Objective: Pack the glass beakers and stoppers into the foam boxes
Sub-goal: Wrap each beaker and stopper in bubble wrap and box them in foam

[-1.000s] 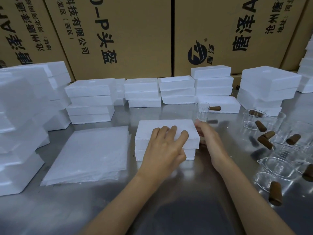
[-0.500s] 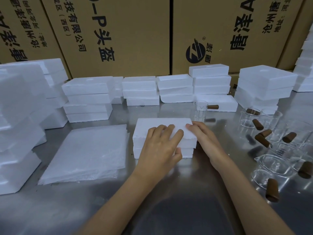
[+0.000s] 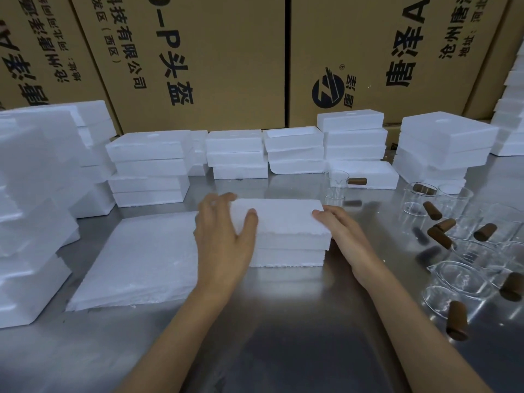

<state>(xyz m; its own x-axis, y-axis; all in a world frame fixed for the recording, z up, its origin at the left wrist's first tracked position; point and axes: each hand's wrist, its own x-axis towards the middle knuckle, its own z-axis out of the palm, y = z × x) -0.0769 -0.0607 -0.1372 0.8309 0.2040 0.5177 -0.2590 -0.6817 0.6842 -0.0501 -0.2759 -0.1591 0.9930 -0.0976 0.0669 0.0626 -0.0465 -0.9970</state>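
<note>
A closed white foam box (image 3: 286, 222), lid on, lies at the middle of the steel table (image 3: 283, 341). My left hand (image 3: 224, 239) grips its left end, thumb on the lid and fingers curled round the far left corner. My right hand (image 3: 343, 234) rests against the right end with fairly straight fingers, their tips on the lid's edge. Several empty glass beakers (image 3: 465, 276) stand at the right among loose brown stoppers (image 3: 438, 236). A small beaker (image 3: 336, 184) with a stopper (image 3: 356, 181) beside it stands just behind the box.
A pile of thin foam sheets (image 3: 141, 259) lies left of the box, touching my left hand's side. Stacks of foam boxes (image 3: 147, 165) line the back, with a taller stack (image 3: 31, 199) at the left edge. Cardboard cartons (image 3: 198, 52) wall off the rear.
My left hand slid from the top of the lid to the box's left end and took hold of it. My right hand stayed at the right end.
</note>
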